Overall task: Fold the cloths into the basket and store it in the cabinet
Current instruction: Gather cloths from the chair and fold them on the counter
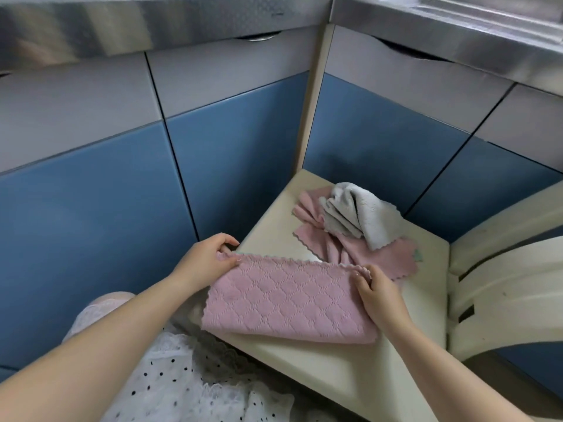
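Clothing: white dotted fabric with lace trim (pixel 189 376) lies nearest the camera, below the forearms.
Surface: cream-coloured top (pixel 320 370), corner-on to the viewer, standing against the cabinets.
Pink cloth: quilted pink cloth (pixel 286 303) lies folded over on the near part of the surface, scalloped edge along its far side, near-left corner hanging just past the surface edge.
Left hand: left hand (pixel 210 258) pinches the cloth's far-left corner, thumb on top, fingers curled over the edge.
Right hand: right hand (pixel 377 292) grips the cloth's far-right corner, fingers curled tight on the doubled edge.
Cloth pile: farther back, a crumpled second pink cloth (pixel 387 254) lies on the surface with a grey cloth (pixel 365 214) bunched on top of it; a small green edge shows at the right, possibly another cloth.
Chair: cream plastic chair (pixel 502 287) just right of the surface.
Cabinets: blue and grey cabinet doors (pixel 100 184) behind, shut, under a steel counter edge (pixel 170 22).
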